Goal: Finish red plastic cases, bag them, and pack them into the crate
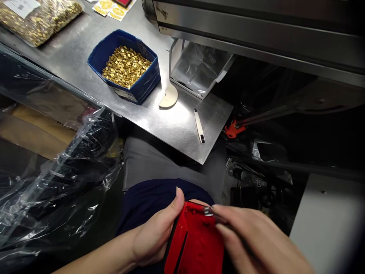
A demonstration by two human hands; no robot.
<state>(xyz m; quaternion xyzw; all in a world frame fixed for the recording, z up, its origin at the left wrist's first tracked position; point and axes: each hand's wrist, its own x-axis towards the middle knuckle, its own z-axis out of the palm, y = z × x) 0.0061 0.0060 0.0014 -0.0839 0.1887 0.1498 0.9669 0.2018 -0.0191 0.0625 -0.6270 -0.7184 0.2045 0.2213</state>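
Red part (203,241) was gripped in L hand (156,236); slim tool (219,217) was pinched in R hand (252,233), best guided lightly w/ part kept braced.

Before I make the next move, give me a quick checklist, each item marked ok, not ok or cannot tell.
1. Left hand gripping the red part by its edge: ok.
2. Right hand holding the slim dark tool: ok.
3. Tool tip over the red part's upper end: ok.
4. Tip actually touching the surface: cannot tell, blurred.
5. Blue bin upright, brass pieces inside it: ok.
6. White stick lying on the metal table: ok.
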